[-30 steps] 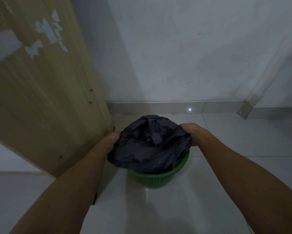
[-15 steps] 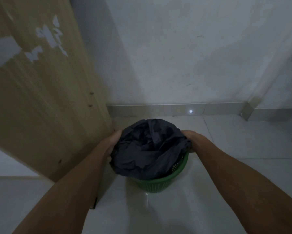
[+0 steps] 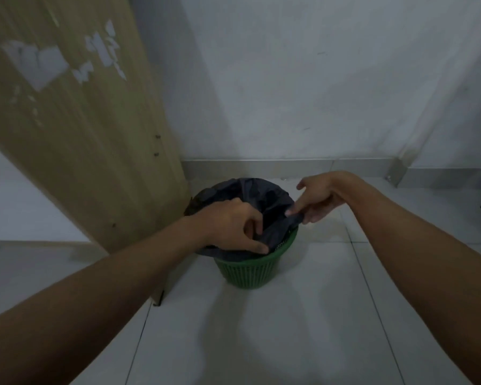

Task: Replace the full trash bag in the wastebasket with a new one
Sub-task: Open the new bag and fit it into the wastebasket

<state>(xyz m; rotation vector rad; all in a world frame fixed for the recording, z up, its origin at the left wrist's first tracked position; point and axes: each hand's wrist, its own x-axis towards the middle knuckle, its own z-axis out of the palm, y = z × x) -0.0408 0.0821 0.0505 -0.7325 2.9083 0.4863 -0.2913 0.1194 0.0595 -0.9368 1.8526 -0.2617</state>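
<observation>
Since a moment ago: our hands have left the far sides of the bag's bunched top — the left now lies over the near rim, the right has drawn out toward the right edge, and the bag sits lower, its mouth opened.
Left hand (image 3: 235, 227): curled, fingers pressing the film down at the near lip.
Right hand (image 3: 314, 200): thumb and forefinger pinching a fold of the crumpled black plastic trash bag (image 3: 264, 198), other fingers loose.
Bag: inside the green slatted plastic wastebasket (image 3: 249, 273), on the pale tiled floor (image 3: 303, 329) beside the tan wooden panel (image 3: 75, 140).
Doing it well: we'd work round the rim in short pinches — gently, since thin film likely tears.
Unclear: whether this bag is the full one or the new one.
</observation>
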